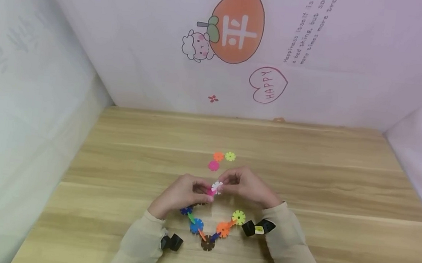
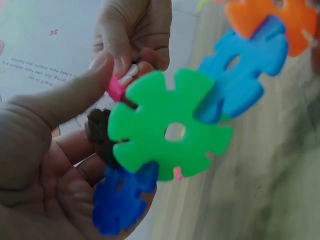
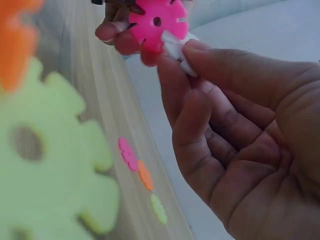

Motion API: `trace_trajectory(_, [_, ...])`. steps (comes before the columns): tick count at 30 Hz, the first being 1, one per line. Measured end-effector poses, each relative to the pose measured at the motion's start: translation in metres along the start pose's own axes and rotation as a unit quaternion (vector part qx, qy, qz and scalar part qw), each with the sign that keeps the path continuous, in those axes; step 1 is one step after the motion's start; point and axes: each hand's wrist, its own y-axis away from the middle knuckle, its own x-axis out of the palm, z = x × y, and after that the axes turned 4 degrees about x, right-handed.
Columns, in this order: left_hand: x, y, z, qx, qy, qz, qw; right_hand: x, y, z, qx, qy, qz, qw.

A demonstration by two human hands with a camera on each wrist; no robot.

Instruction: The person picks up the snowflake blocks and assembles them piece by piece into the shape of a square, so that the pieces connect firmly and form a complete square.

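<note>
My left hand pinches a pink interlocking disc between thumb and fingers. With thumb and forefinger, my right hand grips a white interlocking disc, seen nearly edge-on and touching the pink one's rim. How deep their slots sit in each other I cannot tell. From the left hand hangs a curved chain of notched discs: a brown disc, a dark blue disc, a green disc, a lighter blue disc and several more. A yellow-green disc forms its free end below the right hand.
Beyond the hands, a loose pink disc, an orange disc and a yellow-green disc lie on the wooden table. A printed white cloth stands along the table's back edge, with cloth at both sides.
</note>
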Motion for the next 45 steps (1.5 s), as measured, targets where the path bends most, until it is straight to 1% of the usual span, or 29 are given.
trace_trajectory(4, [-0.004, 0.000, -0.002, -0.002, 0.005, 0.007, 1.0000, -0.002, 0.000, 0.002, 0.002, -0.004, -0.003, 1.0000])
trace_trajectory(8, [-0.004, 0.000, -0.002, -0.003, 0.008, 0.014, 0.9999, -0.002, 0.000, 0.003, 0.002, -0.001, 0.001, 1.0000])
trace_trajectory(10, [-0.004, 0.000, -0.002, 0.000, 0.007, 0.008, 0.9999, -0.001, 0.000, 0.003, 0.001, 0.000, 0.003, 1.0000])
trace_trajectory(15, [-0.002, -0.001, -0.003, 0.000, -0.004, -0.026, 0.9996, 0.003, -0.002, 0.002, 0.002, -0.010, 0.003, 0.9999])
trace_trajectory(17, [-0.001, -0.001, -0.003, -0.002, -0.005, -0.035, 0.9994, 0.005, -0.003, 0.003, 0.004, -0.018, 0.003, 0.9998])
trace_trajectory(28, [-0.004, 0.000, -0.001, -0.026, 0.020, -0.046, 0.9984, 0.004, -0.003, 0.002, 0.005, -0.016, -0.014, 0.9998])
trace_trajectory(31, [-0.006, 0.000, -0.001, -0.044, 0.032, -0.047, 0.9974, 0.002, -0.002, 0.001, 0.009, -0.009, -0.027, 0.9996])
trace_trajectory(34, [-0.008, 0.000, -0.002, -0.056, 0.022, -0.049, 0.9970, -0.002, -0.002, 0.001, 0.015, 0.011, -0.050, 0.9986])
trace_trajectory(36, [-0.009, 0.001, -0.002, -0.051, 0.008, -0.050, 0.9974, -0.004, -0.002, 0.001, 0.022, 0.031, -0.069, 0.9969])
trace_trajectory(40, [-0.012, 0.001, -0.001, -0.038, -0.006, -0.048, 0.9981, -0.009, -0.003, -0.002, 0.025, 0.059, -0.104, 0.9925])
trace_trajectory(42, [-0.012, 0.002, -0.001, -0.038, -0.004, -0.046, 0.9982, -0.010, -0.003, -0.004, 0.025, 0.064, -0.117, 0.9908])
trace_trajectory(45, [-0.013, 0.003, 0.000, -0.047, 0.008, -0.044, 0.9979, -0.011, -0.004, -0.007, 0.022, 0.074, -0.132, 0.9883])
